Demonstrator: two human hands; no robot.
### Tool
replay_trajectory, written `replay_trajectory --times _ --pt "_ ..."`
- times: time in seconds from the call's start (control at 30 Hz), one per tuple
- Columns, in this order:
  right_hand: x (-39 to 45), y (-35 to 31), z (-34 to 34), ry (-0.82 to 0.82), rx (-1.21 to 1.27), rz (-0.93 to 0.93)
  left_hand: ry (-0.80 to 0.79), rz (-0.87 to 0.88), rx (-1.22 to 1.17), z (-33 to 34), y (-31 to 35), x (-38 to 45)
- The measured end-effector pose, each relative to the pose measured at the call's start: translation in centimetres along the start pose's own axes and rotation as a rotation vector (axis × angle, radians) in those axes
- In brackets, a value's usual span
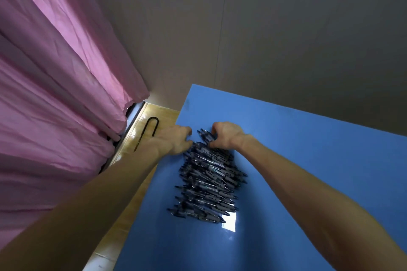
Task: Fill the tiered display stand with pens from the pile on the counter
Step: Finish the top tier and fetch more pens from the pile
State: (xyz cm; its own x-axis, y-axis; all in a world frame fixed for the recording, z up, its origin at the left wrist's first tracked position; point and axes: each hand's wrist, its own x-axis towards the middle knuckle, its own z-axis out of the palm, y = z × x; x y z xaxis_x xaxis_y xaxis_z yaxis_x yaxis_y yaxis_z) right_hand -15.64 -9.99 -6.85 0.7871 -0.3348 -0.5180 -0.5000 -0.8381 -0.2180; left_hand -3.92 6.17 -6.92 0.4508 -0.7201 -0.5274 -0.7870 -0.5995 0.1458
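A long pile of dark blue pens (209, 180) lies on the blue counter (308, 160), running from near its far left corner toward me. Both my hands are at the far end of the pile. My right hand (226, 135) has its fingers and thumb curled round a few pens at the top of the heap. My left hand (178, 141) sits at the counter's left edge with curled fingers touching the pens' left ends; what it holds is hidden. No display stand is in view.
A pink curtain (55, 94) hangs at the left. Beside the counter is a wooden floor (132, 160) with a black U-shaped metal rod (146, 132) on it. A grey wall (264, 28) stands behind the counter.
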Motion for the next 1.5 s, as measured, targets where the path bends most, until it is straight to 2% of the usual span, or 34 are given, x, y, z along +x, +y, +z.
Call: replay_trajectory --times 0.27,0.43,0.6,0.77,0.87,1.07,1.33,1.5 --pt "-0.6 1.4 -1.4 0.010 -0.154 0.099 -0.055 0.134 0.027 -1.2 1.0 2.9" --pt "-0.9 2.9 -1.1 0.102 -0.039 0.213 -0.051 0.222 0.049 -1.7 2.1 4.4" --pt "-1.1 4.3 0.3 0.094 0.052 0.160 0.027 0.228 0.096 -1.5 3.5 5.7" --pt "-1.7 5.1 0.7 0.076 0.002 0.186 0.102 0.209 0.047 -0.7 4.6 6.4" --pt "-2.0 5.6 0.8 0.058 0.016 0.245 0.132 0.133 -0.050 -0.2 5.4 6.5" --pt "-2.6 7.7 0.7 0.019 0.205 0.335 0.172 0.014 -0.056 -0.4 8.8 6.4" --pt "-2.9 11.2 0.2 0.095 0.198 0.363 0.181 -0.021 -0.027 0.0 13.8 7.1" --pt "-2.4 11.4 -0.3 0.144 0.162 0.387 0.129 -0.088 -0.199 -0.2 15.1 7.9"
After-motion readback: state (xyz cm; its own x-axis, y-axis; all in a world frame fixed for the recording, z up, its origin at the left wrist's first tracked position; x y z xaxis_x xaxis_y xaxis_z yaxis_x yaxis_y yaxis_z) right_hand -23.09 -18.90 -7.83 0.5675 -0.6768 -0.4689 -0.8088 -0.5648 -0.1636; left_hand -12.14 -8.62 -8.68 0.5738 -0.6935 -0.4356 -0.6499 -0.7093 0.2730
